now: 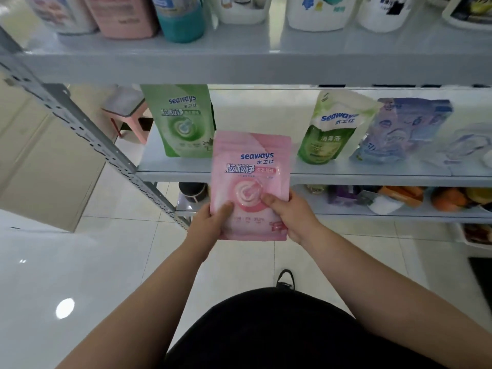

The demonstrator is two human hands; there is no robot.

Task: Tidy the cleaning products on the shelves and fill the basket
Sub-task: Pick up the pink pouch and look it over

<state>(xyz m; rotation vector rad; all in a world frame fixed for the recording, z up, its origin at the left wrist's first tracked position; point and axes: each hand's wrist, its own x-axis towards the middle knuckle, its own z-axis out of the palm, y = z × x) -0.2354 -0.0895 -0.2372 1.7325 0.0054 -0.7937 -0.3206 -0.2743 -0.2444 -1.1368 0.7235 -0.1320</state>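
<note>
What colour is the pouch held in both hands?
Pink, with a white swirl; the pouch shows in the head view.

Both bare forearms (pixel 149 302) reach forward, converging toward the middle. The left grip (pixel 210 222) pinches the pink pouch (pixel 250 166) at its lower left edge, thumb on the front; the right grip (pixel 290 217) holds the lower right edge, thumb pressed on the front, fingers hidden behind.

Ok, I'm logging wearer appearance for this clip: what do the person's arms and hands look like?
The left hand and right hand are bare: no gloves, and no watch, bracelet or ring visible. The left arm and right arm are bare too, no sleeves in view.
</note>
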